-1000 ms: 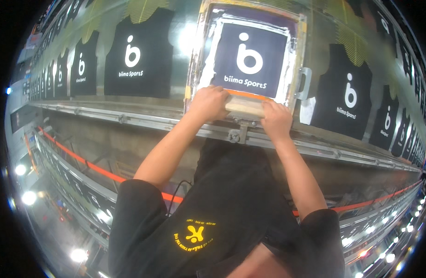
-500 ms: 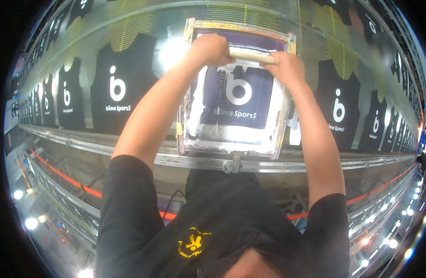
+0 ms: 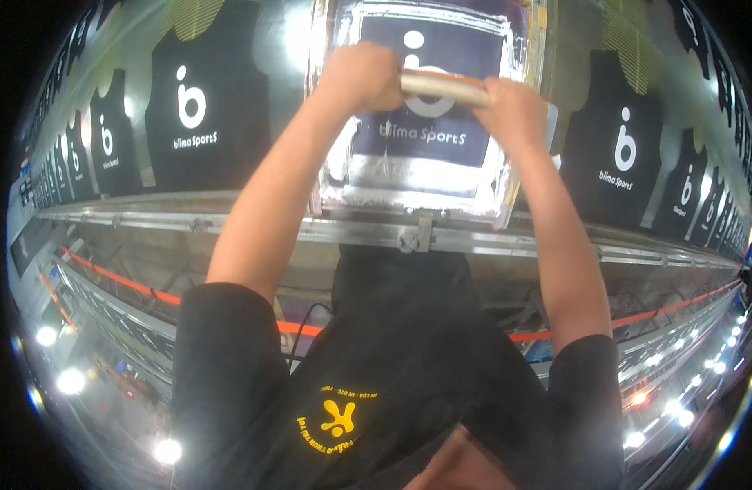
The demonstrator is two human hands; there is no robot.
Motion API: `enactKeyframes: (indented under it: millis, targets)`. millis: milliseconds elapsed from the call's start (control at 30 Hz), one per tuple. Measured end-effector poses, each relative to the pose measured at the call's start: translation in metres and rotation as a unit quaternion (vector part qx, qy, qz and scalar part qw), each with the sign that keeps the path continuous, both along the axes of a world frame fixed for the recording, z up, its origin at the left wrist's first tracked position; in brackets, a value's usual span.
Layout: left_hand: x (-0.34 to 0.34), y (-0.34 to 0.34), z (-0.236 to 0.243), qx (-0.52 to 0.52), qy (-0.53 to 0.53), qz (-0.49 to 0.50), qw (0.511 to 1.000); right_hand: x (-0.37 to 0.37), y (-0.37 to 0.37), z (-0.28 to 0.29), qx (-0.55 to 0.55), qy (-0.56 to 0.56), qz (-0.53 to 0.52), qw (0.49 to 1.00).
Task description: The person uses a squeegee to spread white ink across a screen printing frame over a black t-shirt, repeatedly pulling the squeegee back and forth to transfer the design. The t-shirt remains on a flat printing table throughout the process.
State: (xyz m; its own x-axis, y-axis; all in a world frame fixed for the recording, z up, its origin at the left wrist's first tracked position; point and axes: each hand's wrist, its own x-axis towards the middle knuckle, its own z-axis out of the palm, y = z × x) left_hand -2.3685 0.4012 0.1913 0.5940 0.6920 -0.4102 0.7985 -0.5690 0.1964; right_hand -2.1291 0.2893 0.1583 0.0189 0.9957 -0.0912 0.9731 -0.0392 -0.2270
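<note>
Pale squeegee [image 3: 443, 87]: likely light, stiff, slick if wet; best taken at both ends. Left hand [image 3: 363, 77], right hand [image 3: 513, 113]: fingers wrapped around it.

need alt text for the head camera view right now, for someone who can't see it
The person's left hand and right hand grip opposite ends of a pale bar over a framed screen smeared with white. Black fabric pieces bearing white prints lie on both sides, and a metal rail runs along the near edge.
</note>
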Motion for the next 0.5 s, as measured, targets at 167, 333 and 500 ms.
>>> enactKeyframes:
  millis: [167,333,500]
  targets:
    - [-0.052,-0.132,-0.016,-0.012,-0.022,0.003,1.0,-0.041,-0.139,-0.005,0.07,0.062,0.041,0.995]
    - [-0.067,-0.176,-0.01,0.013,-0.076,0.02,0.997,-0.055,-0.173,-0.003,0.151,0.074,0.045,0.985]
    - [-0.058,-0.125,0.017,-0.114,0.01,-0.032,0.993,-0.042,-0.139,0.032,-0.008,0.118,0.052,0.992]
